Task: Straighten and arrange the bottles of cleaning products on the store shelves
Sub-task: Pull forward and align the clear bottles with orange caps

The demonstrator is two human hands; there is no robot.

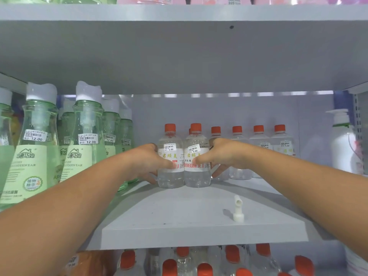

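Two clear bottles with orange caps and white labels stand upright side by side on the grey shelf. My left hand grips the left clear bottle, thumb across its label. My right hand grips the right clear bottle the same way. Behind them, a row of several more orange-capped clear bottles stands along the back of the shelf towards the right.
Tall green detergent bottles with white caps crowd the shelf's left side. A white pump bottle stands at the far right. A loose white pump nozzle lies near the shelf's front edge. More orange-capped bottles fill the shelf below.
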